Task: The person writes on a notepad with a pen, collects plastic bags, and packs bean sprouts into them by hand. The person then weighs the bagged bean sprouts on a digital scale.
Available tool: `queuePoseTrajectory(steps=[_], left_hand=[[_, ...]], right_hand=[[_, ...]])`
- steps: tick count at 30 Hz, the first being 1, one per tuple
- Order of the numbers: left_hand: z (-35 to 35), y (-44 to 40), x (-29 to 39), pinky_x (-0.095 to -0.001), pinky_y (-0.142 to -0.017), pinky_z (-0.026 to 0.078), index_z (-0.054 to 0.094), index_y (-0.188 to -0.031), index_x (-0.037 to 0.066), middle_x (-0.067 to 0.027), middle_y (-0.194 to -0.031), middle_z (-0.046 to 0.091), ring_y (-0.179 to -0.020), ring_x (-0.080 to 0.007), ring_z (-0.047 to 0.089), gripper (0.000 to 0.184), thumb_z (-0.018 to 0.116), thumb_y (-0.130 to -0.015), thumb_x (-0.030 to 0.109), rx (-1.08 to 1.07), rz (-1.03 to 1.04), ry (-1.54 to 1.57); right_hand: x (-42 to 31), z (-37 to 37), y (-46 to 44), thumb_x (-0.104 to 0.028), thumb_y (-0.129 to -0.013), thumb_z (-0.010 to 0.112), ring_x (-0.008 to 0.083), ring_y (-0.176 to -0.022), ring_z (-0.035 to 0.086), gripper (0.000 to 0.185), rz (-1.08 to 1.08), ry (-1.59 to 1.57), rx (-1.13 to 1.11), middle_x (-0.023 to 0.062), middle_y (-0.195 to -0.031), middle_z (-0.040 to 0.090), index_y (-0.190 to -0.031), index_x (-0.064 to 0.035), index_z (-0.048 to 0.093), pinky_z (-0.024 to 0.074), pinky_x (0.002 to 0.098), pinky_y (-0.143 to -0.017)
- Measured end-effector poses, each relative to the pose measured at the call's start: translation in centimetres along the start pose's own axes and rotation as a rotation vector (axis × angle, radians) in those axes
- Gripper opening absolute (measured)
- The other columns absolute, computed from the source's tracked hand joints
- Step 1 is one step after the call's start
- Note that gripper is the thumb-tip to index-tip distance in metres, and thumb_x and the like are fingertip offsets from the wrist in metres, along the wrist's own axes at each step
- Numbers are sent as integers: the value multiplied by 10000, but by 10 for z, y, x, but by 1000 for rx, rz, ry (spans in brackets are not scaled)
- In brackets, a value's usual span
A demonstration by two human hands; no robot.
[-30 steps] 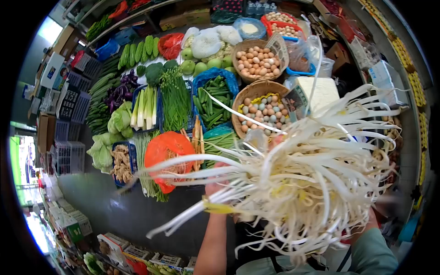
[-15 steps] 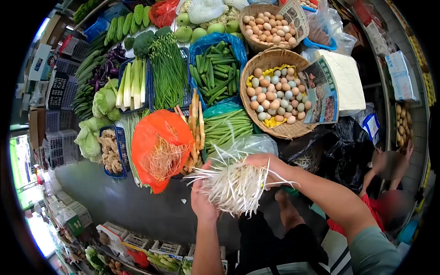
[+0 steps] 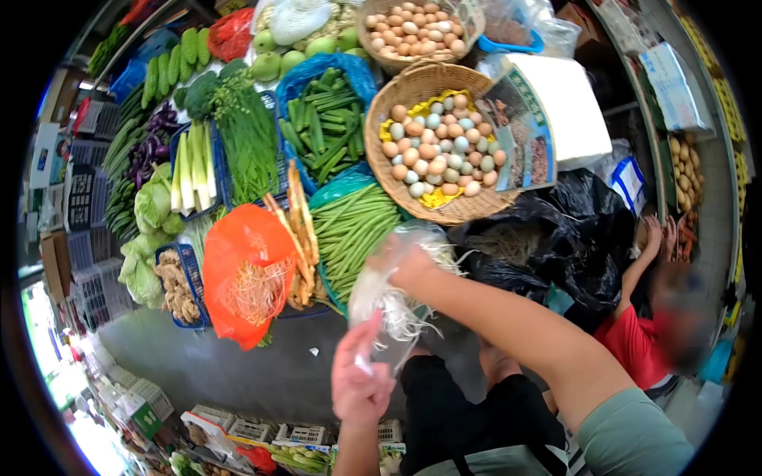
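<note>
A bunch of white bean sprouts (image 3: 398,316) hangs in front of me, partly inside a clear plastic bag (image 3: 367,287). My right hand (image 3: 414,268) is closed around the sprouts at their upper side, with the bag's film about its fingers, which are partly hidden. Below and to the left, my left hand (image 3: 363,374) pinches the bag's edge, its index finger pointing up along the film. Green long beans (image 3: 349,230) lie just beyond the bag.
An orange bag (image 3: 248,258) of thin roots and a wicker basket (image 3: 389,103) of eggs stand on the stall. A black plastic bag (image 3: 583,230) holding more sprouts lies to the right. A person in a red shirt (image 3: 631,337) is at the right side.
The loose sprouts held between both hands are now partly in the clear bag. My left hand has let go of them and taken the bag's edge. The view has shifted to the right.
</note>
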State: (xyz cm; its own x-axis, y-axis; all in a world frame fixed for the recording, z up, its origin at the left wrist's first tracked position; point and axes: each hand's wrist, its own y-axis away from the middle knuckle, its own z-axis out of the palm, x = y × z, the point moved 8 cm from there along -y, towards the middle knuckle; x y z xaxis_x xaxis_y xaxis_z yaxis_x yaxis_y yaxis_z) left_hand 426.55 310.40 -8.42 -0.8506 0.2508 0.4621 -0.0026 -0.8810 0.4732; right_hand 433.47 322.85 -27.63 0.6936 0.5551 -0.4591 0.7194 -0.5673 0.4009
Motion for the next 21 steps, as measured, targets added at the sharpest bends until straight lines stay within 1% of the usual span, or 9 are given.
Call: queuePoseTrajectory(steps=[3,7,11,13,14,16,17,19,21], left_hand=[[22,-7,16,-283,-409,407,275,-1553,-5,-256,-1676,93,-522,-179,529,812,498,-788,150,10,175,177],[45,-24,11,-251,-406,441,312,-1544,3,-239,-1678,104,-550,-176,530,758,467,-834,219,10,211,82],[60,-32,-8,-234,-394,450,344,-1516,-9,-243,-1657,179,-550,-163,527,690,465,-866,189,84,192,17],[67,-37,-21,-219,-379,430,388,-1457,-30,-261,-1601,291,-558,-157,543,597,481,-906,178,100,159,-182],[81,-40,-30,-198,-375,407,435,-1394,-38,-260,-1493,427,-615,-165,618,499,490,-942,168,174,127,-250],[100,-40,-50,-194,-375,396,454,-1376,-39,-250,-1448,463,-655,-176,652,468,488,-945,139,214,15,-472],[104,-39,-63,-190,-375,385,472,-1358,-40,-241,-1404,499,-695,-188,686,437,485,-948,110,259,-86,-685],[115,-40,-88,-182,-377,355,521,-1318,-37,-201,-1289,581,-765,-194,716,377,545,-979,126,245,-149,-828],[111,-40,-115,-227,-604,526,533,-1311,-35,-160,-1180,651,-829,-163,708,408,650,-983,178,214,-272,-1072]], right_hand=[[-25,-48,16,-206,-897,559,317,-1248,562,308,-36,235,-25,87,-1264,654,-1171,-166,692,446,462,-1068],[-22,-100,71,-212,-899,569,318,-1238,567,298,-9,246,167,91,-1265,650,-1159,-132,690,441,478,-1056],[12,-191,187,-163,-863,706,348,-1164,591,289,-40,-490,532,175,-1198,652,-1128,-55,669,465,444,-985],[56,-189,243,-207,-847,761,356,-1088,604,372,362,-471,628,166,-1134,657,-1162,-40,654,476,435,-931],[71,-188,268,-242,-846,767,356,-1062,605,401,475,-317,689,161,-1111,656,-1165,-29,650,477,437,-916],[89,-168,305,-308,-853,770,362,-1030,606,432,653,-67,736,163,-1048,648,-1135,-4,648,473,452,-884],[97,-129,312,-329,-887,725,327,-1030,617,393,777,-92,428,171,-1006,657,-1082,-1,628,471,435,-840],[86,-74,309,-281,-876,741,363,-912,618,382,696,-478,179,174,-943,634,-1088,17,630,487,457,-779],[45,-83,304,-231,-913,670,342,-942,616,237,481,-723,500,180,-982,641,-931,-11,584,491,431,-789]])
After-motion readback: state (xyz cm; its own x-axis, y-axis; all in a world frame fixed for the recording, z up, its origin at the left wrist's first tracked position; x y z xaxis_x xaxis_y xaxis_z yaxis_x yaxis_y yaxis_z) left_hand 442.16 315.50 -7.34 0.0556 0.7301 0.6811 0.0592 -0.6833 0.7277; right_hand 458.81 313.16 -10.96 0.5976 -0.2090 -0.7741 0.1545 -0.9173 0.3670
